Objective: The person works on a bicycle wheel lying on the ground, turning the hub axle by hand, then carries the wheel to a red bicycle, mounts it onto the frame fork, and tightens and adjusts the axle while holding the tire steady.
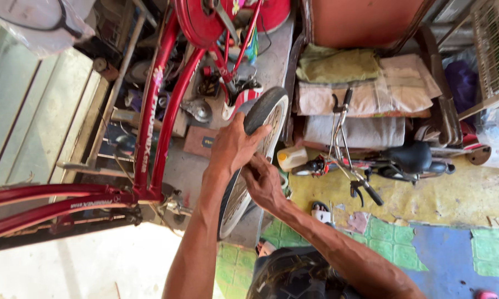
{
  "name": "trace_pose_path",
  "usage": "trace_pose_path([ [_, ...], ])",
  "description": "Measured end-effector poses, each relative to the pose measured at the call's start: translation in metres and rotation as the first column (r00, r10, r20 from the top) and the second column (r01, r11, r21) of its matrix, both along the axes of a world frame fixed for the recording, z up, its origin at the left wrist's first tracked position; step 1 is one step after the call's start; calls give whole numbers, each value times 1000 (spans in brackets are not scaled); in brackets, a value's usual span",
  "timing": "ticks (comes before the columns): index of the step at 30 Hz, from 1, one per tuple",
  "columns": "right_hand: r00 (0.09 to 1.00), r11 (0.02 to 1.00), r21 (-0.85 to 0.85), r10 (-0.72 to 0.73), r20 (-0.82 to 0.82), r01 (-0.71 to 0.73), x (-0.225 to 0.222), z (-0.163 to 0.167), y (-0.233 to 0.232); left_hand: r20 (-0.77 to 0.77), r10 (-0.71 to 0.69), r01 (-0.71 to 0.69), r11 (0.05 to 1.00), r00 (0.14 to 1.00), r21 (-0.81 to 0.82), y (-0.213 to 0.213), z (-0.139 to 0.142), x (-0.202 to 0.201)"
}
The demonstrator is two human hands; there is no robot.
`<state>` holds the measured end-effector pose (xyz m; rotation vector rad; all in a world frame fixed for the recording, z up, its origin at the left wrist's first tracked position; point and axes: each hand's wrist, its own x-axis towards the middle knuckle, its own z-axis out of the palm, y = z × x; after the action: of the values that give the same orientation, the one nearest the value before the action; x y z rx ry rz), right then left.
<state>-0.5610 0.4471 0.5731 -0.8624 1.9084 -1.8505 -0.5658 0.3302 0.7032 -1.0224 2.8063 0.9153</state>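
A bicycle wheel with a dark tyre [262, 109] and a pale rim stands upright in front of me, beside a red bicycle frame [159, 105]. My left hand [234, 145] wraps over the top of the tyre, fingers curled onto the tread. My right hand [264, 182] grips the tyre's edge just below, fingers pressed against the rim. Both forearms reach up from the bottom of the view.
A second small bicycle [371, 166] with a black saddle lies on the right by folded cloths [365, 88] on a wooden seat. A white plastic jug [291, 158] stands on the floor. Tools and parts clutter the ground behind the red frame. Green and blue floor mats [426, 249] lie below.
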Motion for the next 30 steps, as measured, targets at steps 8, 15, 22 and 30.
trace_pose_path([
  [8,894,965,-34,254,369,-260,-17,-9,6,-31,-6,6,1000,1000,2,1,1,0],
  [15,724,904,-220,427,542,-367,-33,-7,8,-78,-6,7,1000,997,8,-2,-1,-7],
  [22,673,897,-206,431,602,-390,-38,-5,27,-66,-6,7,1000,998,12,-8,0,-4],
  [30,794,934,-295,19,607,203,-44,-53,38,-82,-2,4,1000,997,31,-14,2,1],
])
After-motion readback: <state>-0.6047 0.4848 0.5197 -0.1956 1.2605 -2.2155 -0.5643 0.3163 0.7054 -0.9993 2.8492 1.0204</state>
